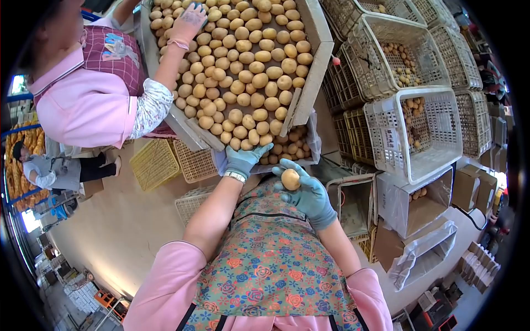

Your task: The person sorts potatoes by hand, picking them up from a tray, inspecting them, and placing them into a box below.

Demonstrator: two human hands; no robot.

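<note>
My right hand, in a blue-grey glove, holds a single potato against its fingers in front of my apron. My left hand, gloved alike, reaches to the near edge of a sorting table. Its thumb and fingers are apart, touching or just above the nearest potatoes; the fingertips are partly hidden. Many loose potatoes cover the tabletop. Below its near end, a lined crate contains more potatoes, close to both hands.
A co-worker's gloved hand rests among potatoes at the table's far left. Stacked plastic crates, some with potatoes, stand at right, with cardboard boxes below. Yellow crates sit on the floor at left. Another person stands farther left.
</note>
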